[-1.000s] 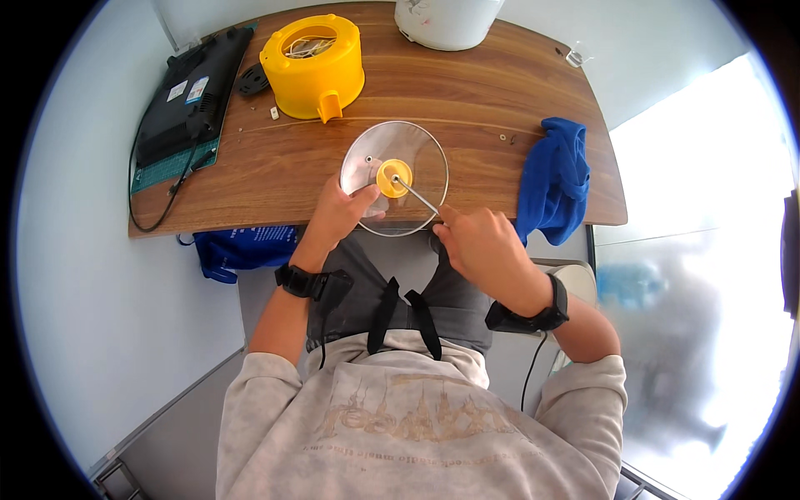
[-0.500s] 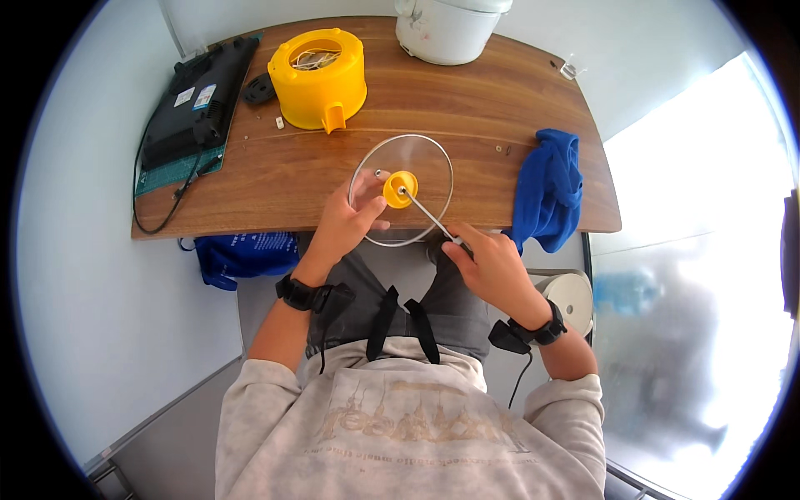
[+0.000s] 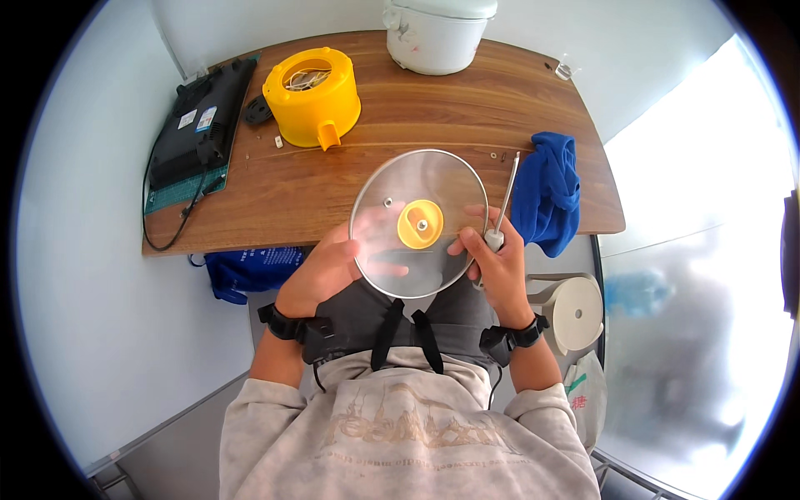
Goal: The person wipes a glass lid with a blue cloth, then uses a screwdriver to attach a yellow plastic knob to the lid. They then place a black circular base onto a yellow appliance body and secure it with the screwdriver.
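A round glass lid (image 3: 450,179) with a metal rim is held up over the table's front edge and my lap. At its middle is a round yellow knob (image 3: 407,236) with a metal screw head at the centre; a small metal vent (image 3: 387,202) shows nearby. My left hand (image 3: 329,258) holds the lid's left edge, thumb at the rim and fingers spread behind the glass. My right hand (image 3: 498,265) grips the right rim and also holds a screwdriver (image 3: 510,190), its shaft pointing up and away from the lid.
Farther back on the wooden table (image 3: 433,117) stand a yellow appliance housing (image 3: 312,121) with wires inside and a white rice cooker (image 3: 437,42). A black flat device (image 3: 196,125) lies at left on a green mat. Blue cloth (image 3: 546,196) hangs over the right front edge.
The screwdriver tip has come off the knob's screw and now points upward in my right hand. The lid has moved nearer to me and right, and my right hand now holds its rim.
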Action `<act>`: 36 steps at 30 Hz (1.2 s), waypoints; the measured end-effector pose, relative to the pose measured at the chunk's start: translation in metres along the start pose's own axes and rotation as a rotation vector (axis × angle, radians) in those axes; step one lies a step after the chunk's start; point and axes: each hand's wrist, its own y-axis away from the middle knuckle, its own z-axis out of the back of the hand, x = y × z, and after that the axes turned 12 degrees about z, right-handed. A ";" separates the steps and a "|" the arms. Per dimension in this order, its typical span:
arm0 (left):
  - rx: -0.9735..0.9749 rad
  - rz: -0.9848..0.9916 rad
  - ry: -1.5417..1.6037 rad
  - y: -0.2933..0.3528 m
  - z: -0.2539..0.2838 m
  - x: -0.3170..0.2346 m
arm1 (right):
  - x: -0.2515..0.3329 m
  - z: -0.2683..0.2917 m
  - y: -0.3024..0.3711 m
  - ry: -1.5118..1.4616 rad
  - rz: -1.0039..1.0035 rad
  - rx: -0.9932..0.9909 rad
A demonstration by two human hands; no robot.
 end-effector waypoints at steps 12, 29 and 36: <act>-0.109 -0.028 -0.323 -0.015 -0.012 0.011 | -0.015 -0.006 -0.001 -0.287 -0.117 0.061; -0.136 -0.061 -0.208 -0.023 -0.015 0.010 | -0.012 0.005 -0.014 -0.408 -0.225 0.119; -0.272 0.007 -0.301 -0.041 -0.015 0.003 | -0.023 0.008 -0.009 -0.257 -0.194 0.030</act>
